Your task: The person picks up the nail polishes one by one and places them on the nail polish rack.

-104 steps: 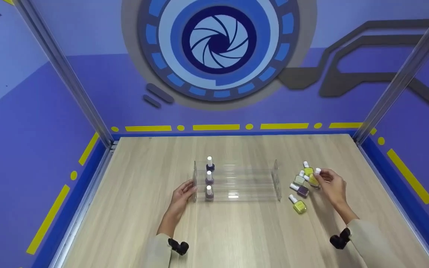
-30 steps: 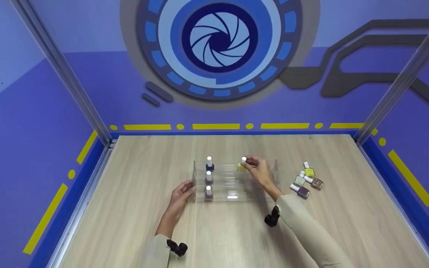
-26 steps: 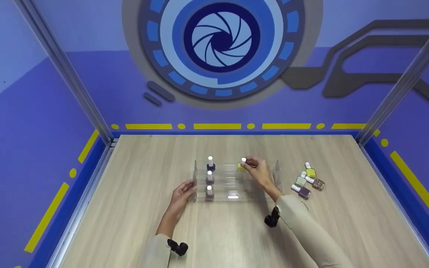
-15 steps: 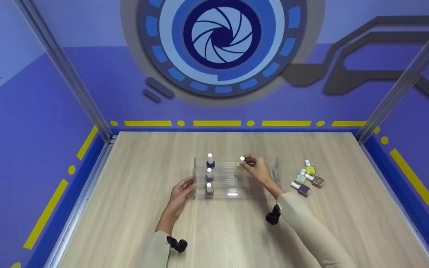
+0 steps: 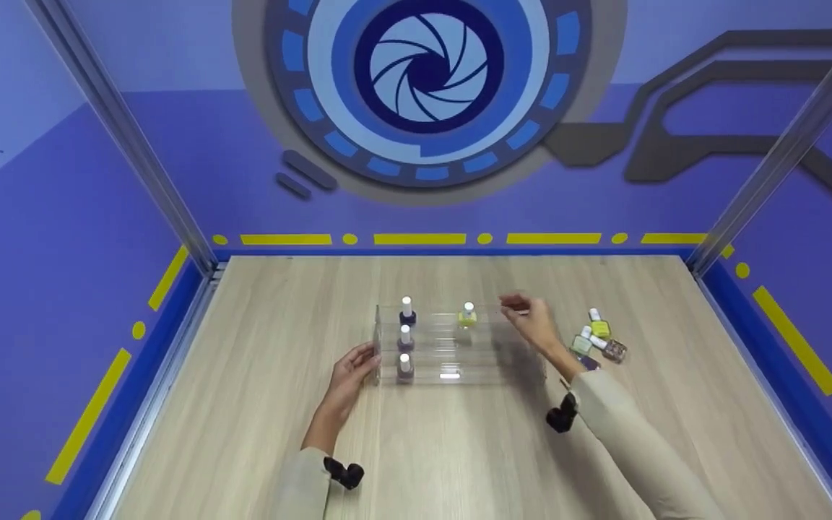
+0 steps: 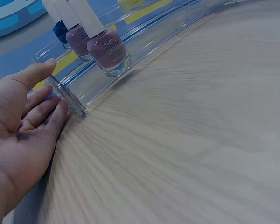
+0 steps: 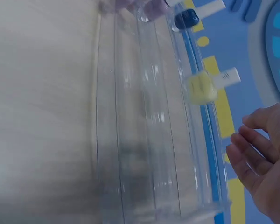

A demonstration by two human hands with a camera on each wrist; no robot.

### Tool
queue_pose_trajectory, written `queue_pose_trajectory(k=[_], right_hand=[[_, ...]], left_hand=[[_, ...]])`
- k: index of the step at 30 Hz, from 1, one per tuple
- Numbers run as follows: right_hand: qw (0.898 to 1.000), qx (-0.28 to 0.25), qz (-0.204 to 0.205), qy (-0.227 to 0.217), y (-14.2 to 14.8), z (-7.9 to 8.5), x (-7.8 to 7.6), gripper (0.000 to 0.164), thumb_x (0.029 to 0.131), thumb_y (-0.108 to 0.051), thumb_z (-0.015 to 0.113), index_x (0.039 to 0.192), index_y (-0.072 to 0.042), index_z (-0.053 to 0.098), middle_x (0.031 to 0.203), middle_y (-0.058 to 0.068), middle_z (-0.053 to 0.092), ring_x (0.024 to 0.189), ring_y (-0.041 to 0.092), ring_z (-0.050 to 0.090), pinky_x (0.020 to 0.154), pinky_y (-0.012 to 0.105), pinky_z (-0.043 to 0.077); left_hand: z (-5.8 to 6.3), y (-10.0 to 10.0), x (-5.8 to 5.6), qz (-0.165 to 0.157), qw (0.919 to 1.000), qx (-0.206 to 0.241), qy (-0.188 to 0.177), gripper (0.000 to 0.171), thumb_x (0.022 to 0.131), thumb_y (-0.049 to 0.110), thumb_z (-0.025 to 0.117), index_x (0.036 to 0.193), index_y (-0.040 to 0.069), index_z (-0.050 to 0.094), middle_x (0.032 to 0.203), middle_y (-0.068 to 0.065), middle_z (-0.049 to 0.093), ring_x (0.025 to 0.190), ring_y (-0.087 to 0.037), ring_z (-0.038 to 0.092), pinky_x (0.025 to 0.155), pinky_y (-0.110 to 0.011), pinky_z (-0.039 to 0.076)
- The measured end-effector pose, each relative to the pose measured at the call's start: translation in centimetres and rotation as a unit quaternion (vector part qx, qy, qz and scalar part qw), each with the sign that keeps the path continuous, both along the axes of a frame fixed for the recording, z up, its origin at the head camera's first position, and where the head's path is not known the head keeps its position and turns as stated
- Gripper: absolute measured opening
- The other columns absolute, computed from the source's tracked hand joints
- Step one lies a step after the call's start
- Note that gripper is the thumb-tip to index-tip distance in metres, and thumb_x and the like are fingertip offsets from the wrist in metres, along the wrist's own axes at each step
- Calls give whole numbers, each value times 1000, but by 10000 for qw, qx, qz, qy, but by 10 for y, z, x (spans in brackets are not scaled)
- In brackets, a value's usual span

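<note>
A clear tiered rack [image 5: 484, 355] stands on the table. A bottle of yellow nail polish [image 5: 467, 316] sits upright on its back tier, right of the middle. At the left end are a dark blue nail polish [image 5: 407, 316] at the back and two mauve ones, the front mauve bottle [image 6: 108, 50] large in the left wrist view. My left hand [image 5: 348, 375] touches the rack's left end panel with thumb and relaxed fingers. Over the rack's back right corner, my right hand [image 5: 534, 325] holds nothing; its fingers are loosely bent, apart from the yellow bottle [image 7: 201, 88].
Right of the rack lie several loose bottles: a yellow polish [image 5: 600, 329], a pale green polish [image 5: 581, 345], a glitter polish [image 5: 614, 352] and a dark purple polish [image 5: 586, 362], partly hidden by the right forearm. Blue printed walls and metal posts [image 5: 784, 159] enclose the table.
My right hand carried the yellow nail polish from the loose pile to the back tier, let go of it and moved right. My left hand has stayed at the rack's left end.
</note>
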State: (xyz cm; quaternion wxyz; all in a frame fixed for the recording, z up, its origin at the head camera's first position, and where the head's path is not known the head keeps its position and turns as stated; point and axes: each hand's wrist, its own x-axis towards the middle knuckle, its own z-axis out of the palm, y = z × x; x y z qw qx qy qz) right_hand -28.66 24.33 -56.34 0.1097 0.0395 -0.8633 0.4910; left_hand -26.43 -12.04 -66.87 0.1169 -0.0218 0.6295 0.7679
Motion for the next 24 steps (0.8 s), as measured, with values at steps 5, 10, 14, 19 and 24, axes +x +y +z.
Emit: queue_pose_trajectory(k=[5, 10, 14, 19, 24], right_hand=[[9981, 39, -614, 26, 35, -2, 5, 15, 94, 1, 68, 107, 6, 74, 98, 23, 76, 82, 19, 70, 66, 8, 50], [9935, 142, -1099, -272, 77, -10, 11, 17, 96, 1, 62, 107, 8, 74, 94, 26, 76, 71, 12, 71, 56, 8, 51], [9866, 382, -1440, -671, 110, -14, 16, 21, 96, 0, 58, 109, 9, 72, 96, 26, 76, 73, 17, 73, 55, 10, 49], [9754, 204, -1919, -1068, 143, -20, 18, 26, 98, -5, 57, 115, 10, 70, 103, 26, 75, 72, 6, 66, 58, 12, 51], [9597, 260, -2567, -1109, 157, -30, 18, 28, 99, -8, 56, 118, 6, 71, 109, 26, 72, 75, 5, 58, 61, 11, 43]], left_hand=[[-1, -1, 0, -22, 10000, -14, 50, 55, 97, 17, 70, 144, -3, 51, 150, -24, 52, 132, -20, 57, 107, -23, 51], [-4, 0, 0, -102, 9998, -87, 152, 51, 100, 14, 66, 145, -4, 49, 151, -25, 49, 136, -25, 53, 108, -23, 51], [-5, 1, -1, -150, 9997, -136, 159, 50, 102, 13, 63, 146, -5, 48, 152, -26, 48, 142, -31, 49, 110, -24, 50], [-5, 2, -1, -88, 9999, -89, 77, 49, 101, 11, 63, 145, -4, 49, 152, -24, 50, 142, -32, 48, 108, -23, 50], [-2, 1, -1, -47, 9998, -73, 170, 49, 101, 11, 63, 144, -6, 49, 150, -26, 51, 140, -31, 50, 106, -22, 51]])
